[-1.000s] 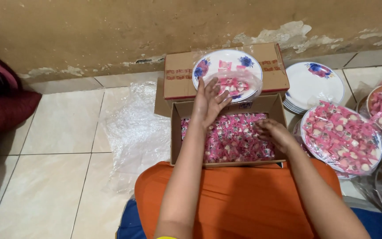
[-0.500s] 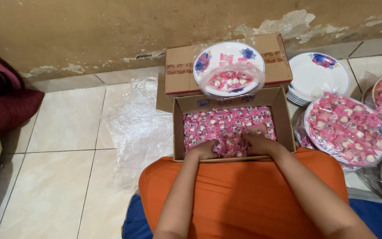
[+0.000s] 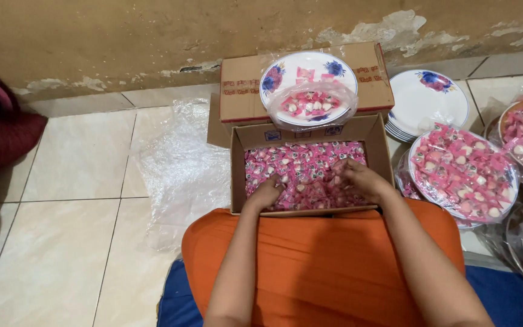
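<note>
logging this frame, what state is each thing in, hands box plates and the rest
left hand: in the open box, down among the candies
right hand: in the box, fingers curled on candies
open box: flaps up, full of pink candies
closed box: shut, a plate on top
top plate: partly filled, plastic-covered
empty plates: stacked, bare
filled plate: heaped with candies, wrapped
plastic sheet: crumpled on the floor
</note>
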